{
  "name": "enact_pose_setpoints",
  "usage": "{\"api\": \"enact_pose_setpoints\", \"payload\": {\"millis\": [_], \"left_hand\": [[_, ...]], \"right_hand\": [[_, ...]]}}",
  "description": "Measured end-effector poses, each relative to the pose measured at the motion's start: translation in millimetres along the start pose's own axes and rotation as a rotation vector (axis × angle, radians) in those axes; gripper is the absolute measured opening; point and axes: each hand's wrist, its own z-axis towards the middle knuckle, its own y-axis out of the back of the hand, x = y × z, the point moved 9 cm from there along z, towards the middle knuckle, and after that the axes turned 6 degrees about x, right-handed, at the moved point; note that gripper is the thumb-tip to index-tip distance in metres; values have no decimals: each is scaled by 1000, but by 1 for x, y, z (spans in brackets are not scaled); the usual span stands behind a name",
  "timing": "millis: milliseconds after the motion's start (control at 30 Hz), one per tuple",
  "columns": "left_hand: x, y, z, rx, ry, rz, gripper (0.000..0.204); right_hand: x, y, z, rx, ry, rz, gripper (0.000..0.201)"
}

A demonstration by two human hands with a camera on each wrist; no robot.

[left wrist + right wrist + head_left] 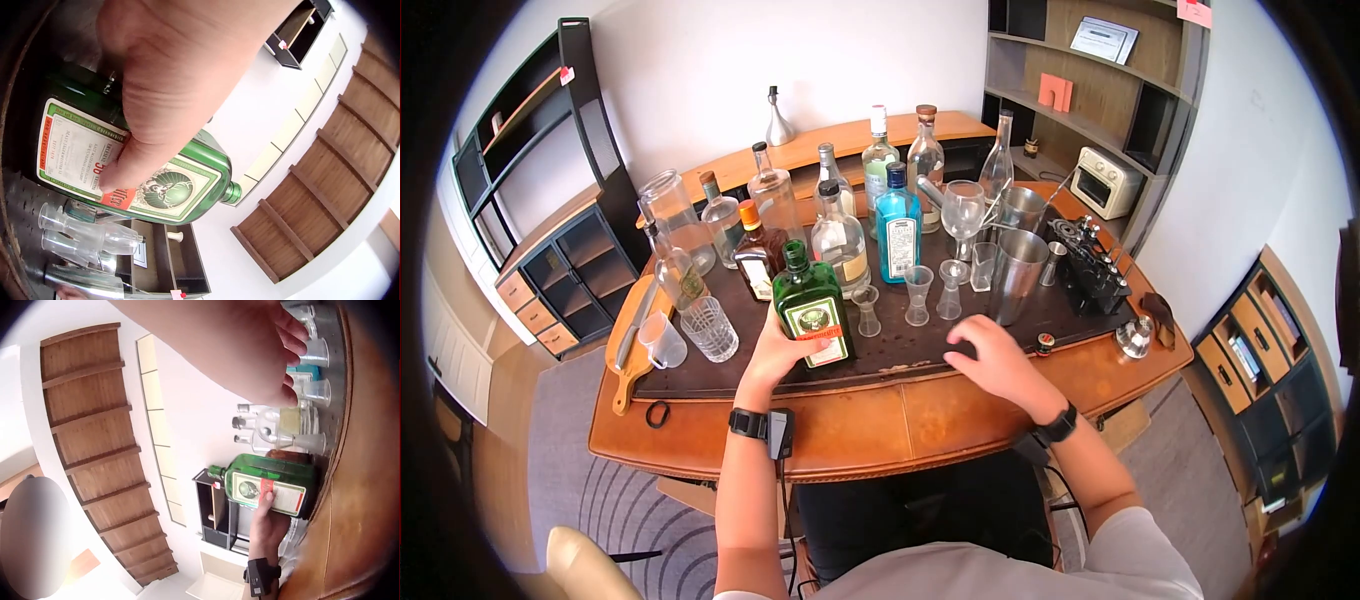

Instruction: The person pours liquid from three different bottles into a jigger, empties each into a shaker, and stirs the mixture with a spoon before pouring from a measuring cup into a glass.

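A square green bottle (802,290) with a cream and orange label stands upright on the dark mat, its neck uncapped. The left hand (772,352) grips its lower side, thumb across the label; the left wrist view shows the hand (169,81) around the green bottle (187,187) up close. Over the mat's front edge, the right hand (998,362) holds nothing, fingers loosely bent. A small dark cap (1045,343) lies to its right. In the right wrist view the right hand (269,356) is near the jiggers, apart from the green bottle (250,469).
Clear jiggers (917,296), a metal shaker (1017,277) and a blue bottle (897,225) stand behind the hands. More bottles fill the back. At left are a cut-glass tumbler (710,330), a plastic cup (662,341) and a knife on a wooden board (628,372). A black rack (1090,265) stands right.
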Motion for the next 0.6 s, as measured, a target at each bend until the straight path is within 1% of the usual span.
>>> {"api": "enact_pose_setpoints", "payload": {"millis": [33,133,233,333,400,433,533,600], "left_hand": [[-1,0,0,1,1,-6,89],[-3,-2,-1,0,7,-3,87],[-6,-1,1,-21,-4,58,85],[-6,2,0,-83,-53,150,83],[-8,2,-2,-140,-74,216,83],[-16,-1,-4,-173,-99,235,79],[-39,-8,-12,-248,-122,413,76],[-46,-5,-16,-310,-235,508,71]], "right_hand": [[-2,-13,11,78,-21,33,30],[-15,-42,36,75,-53,-130,45],[-33,-67,57,158,-152,-8,56],[-37,-77,68,109,-44,75,55],[-41,-77,67,70,-68,100,53],[-41,-76,66,49,-82,113,52],[-13,-56,62,-3,-20,139,48],[8,-52,58,-14,95,239,42]]}}
